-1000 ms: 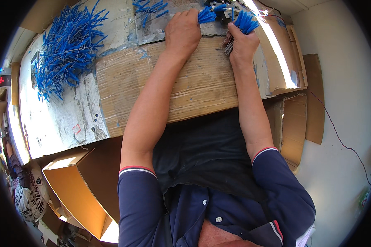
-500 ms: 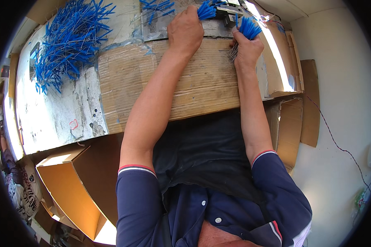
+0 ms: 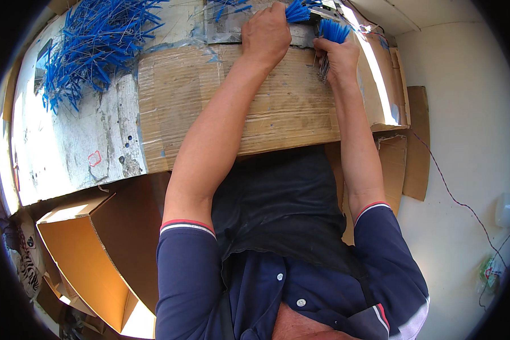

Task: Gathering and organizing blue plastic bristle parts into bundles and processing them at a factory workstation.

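Note:
My left hand (image 3: pixel 266 34) is closed over the far side of the table, its fingers wrapped round the stems of a bunch of thin blue-bristled wire brushes (image 3: pixel 298 12). The bristle ends stick out to the right of the fist. To its right, my right hand (image 3: pixel 341 56) grips a second bunch of blue wire brushes (image 3: pixel 333 30). Their bristles point away from me and the bare wire stems (image 3: pixel 323 69) hang below the thumb. A large loose pile of the same blue brushes (image 3: pixel 93 42) lies on the far left of the table.
Brown cardboard (image 3: pixel 181 107) covers the middle of the worn white tabletop (image 3: pixel 73 141). More loose brushes (image 3: pixel 228 8) lie beyond my left hand. An open cardboard box (image 3: pixel 88 249) stands below the table's left edge. Thin wires (image 3: pixel 374 31) run behind the right hand.
The two hands have come slightly closer together, each still gripping its bunch. The right-hand bunch has shifted a little left and away from me. The whole view has tilted slightly.

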Available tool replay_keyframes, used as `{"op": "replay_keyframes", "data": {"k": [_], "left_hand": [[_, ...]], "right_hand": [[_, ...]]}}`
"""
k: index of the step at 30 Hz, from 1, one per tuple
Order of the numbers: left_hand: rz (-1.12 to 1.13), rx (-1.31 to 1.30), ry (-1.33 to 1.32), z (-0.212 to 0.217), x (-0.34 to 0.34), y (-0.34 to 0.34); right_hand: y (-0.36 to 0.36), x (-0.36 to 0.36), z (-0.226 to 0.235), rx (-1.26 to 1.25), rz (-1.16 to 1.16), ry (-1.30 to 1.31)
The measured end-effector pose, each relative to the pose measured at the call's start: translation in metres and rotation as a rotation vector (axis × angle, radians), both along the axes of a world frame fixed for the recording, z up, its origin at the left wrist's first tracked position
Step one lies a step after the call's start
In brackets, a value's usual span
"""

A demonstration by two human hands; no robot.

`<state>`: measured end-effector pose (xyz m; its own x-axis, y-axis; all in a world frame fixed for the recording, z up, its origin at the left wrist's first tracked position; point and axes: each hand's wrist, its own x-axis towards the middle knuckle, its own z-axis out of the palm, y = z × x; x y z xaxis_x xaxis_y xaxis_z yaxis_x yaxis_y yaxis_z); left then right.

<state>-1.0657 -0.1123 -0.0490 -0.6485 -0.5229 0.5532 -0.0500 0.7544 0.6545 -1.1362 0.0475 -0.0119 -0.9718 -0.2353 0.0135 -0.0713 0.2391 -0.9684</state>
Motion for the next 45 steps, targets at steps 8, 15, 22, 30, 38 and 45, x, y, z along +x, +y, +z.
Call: {"op": "replay_keyframes", "data": {"k": [8,15,22,30,38,45], "left_hand": [[-0.029,0.079,0.036,0.010,0.004,0.000],[-0.021,0.066,0.026,0.007,0.004,-0.001],[0.054,-0.042,0.381,0.011,0.008,0.003],[-0.067,0.060,0.226,0.023,0.011,0.006],[-0.053,0.005,-0.081,0.016,0.006,0.006],[-0.085,-0.149,-0.075,0.004,0.000,0.004]], "right_hand": [[-0.005,-0.001,-0.006,-0.139,-0.013,0.077],[-0.008,0.000,-0.006,-0.094,-0.015,0.090],[-0.007,-0.004,-0.008,-0.058,-0.005,0.111],[-0.002,0.003,-0.013,-0.211,-0.048,0.077],[0.008,0.003,-0.012,-0.339,-0.039,0.014],[0.012,0.000,-0.012,-0.324,-0.001,0.022]]}}
